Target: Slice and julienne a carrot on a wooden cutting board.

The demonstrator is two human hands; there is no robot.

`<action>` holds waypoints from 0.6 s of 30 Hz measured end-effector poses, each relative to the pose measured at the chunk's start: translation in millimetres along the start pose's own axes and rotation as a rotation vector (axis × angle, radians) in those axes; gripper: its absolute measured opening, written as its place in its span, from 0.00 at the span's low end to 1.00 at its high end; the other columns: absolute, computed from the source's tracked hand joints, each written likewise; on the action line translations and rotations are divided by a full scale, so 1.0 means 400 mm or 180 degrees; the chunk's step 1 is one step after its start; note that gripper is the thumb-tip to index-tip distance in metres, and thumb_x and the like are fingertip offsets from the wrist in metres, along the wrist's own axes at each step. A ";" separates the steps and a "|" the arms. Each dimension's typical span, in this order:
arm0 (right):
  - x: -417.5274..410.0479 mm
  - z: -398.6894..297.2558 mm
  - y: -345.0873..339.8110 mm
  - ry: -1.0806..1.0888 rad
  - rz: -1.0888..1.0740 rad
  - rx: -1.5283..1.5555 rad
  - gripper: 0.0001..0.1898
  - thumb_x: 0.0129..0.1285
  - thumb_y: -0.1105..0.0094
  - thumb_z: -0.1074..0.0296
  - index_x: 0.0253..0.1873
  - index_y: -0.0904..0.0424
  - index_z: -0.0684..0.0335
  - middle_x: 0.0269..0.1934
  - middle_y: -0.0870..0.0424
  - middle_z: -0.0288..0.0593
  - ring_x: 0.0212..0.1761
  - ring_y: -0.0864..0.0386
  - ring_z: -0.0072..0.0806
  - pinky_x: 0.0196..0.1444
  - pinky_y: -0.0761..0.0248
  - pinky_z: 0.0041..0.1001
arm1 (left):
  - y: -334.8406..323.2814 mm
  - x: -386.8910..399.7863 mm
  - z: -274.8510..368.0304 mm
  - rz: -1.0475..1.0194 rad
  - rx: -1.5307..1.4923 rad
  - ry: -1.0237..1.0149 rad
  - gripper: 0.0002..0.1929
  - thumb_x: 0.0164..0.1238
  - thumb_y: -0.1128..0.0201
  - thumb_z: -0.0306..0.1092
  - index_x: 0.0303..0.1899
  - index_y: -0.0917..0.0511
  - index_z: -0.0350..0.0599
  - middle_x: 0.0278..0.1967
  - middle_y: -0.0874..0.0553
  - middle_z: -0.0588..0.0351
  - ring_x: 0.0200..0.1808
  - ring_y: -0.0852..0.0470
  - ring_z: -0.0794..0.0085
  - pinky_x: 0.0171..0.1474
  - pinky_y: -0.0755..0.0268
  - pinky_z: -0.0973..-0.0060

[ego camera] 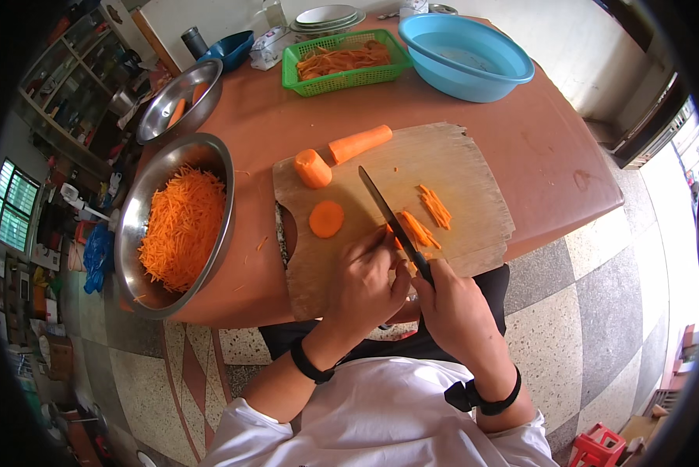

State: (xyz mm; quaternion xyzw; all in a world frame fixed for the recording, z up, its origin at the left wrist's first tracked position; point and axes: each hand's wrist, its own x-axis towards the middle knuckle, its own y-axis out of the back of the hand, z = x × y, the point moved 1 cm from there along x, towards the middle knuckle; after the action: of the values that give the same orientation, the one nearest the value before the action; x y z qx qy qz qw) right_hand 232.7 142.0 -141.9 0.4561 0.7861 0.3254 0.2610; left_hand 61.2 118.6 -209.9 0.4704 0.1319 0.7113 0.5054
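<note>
My right hand [451,298] grips a kitchen knife [397,226] by its black handle, the blade pointing up and left over a worn wooden cutting board [478,175]. At the blade's left side, the bent fingertips of my left hand [367,280] press on carrot pieces that they partly hide. Carrot sticks [418,229] lie just right of the blade, and another small bundle of sticks [435,206] is farther right. A round carrot slice [326,219] lies flat on the board's left part. Behind it are a thick carrot chunk [313,168] and a longer peeled carrot piece [360,144].
Left of the board, a steel bowl [224,233] holds shredded carrot [183,227]. Behind it, another steel bowl [209,73] contains carrots. A green basket [349,79] with carrot peelings and a blue basin [472,82] of water stand at the table's [536,134] back, near stacked plates [326,17].
</note>
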 end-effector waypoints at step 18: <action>0.071 -0.011 -0.026 -0.0047 -0.0043 -0.0251 0.19 0.84 0.42 0.54 0.49 0.24 0.69 0.34 0.10 0.68 0.40 0.10 0.68 0.46 0.16 0.57 | -0.005 0.006 0.010 0.0217 0.0034 -0.0099 0.04 0.66 0.28 0.26 0.37 0.15 0.37 0.37 0.06 0.43 0.56 0.07 0.44 0.59 0.18 0.51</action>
State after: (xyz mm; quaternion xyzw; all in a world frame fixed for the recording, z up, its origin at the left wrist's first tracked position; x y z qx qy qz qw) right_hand 211.1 162.3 -149.8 0.4426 0.7737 0.3510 0.2868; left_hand 65.3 120.4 -207.8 0.4884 0.1116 0.7200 0.4802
